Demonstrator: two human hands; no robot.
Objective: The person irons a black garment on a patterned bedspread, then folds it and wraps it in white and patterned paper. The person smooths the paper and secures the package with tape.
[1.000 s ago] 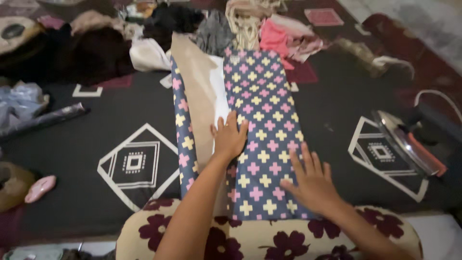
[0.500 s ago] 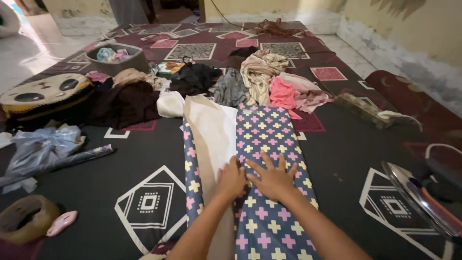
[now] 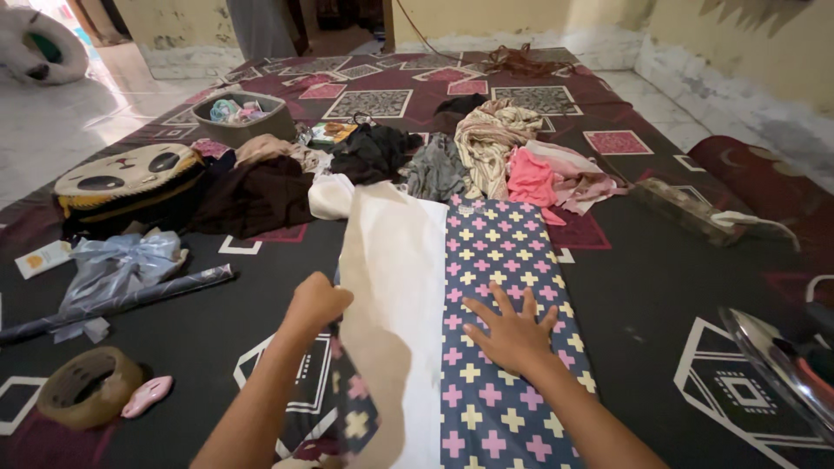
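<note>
Since half a second ago the left hand (image 3: 318, 300) has left the patterned face and closed on the sheet's left edge, lifting it so more of the pale underside shows. Nearest, the right hand (image 3: 512, 334) lies flat with fingers spread wide on the cross-patterned wrapping paper (image 3: 499, 287), which runs lengthwise down the middle of the dark patterned rug (image 3: 643, 287). One long fold looks laid and pressed; the left flap is only half raised, so the folding seems partway done, with nothing taped. Toward the rug's left edge sit a tape roll (image 3: 87, 386), a pink cutter (image 3: 146, 395) and a dark rolled sheet (image 3: 122, 302). An iron (image 3: 777, 360) stands at the right edge. Beyond the paper lies a heap of clothes (image 3: 486, 156).
</note>
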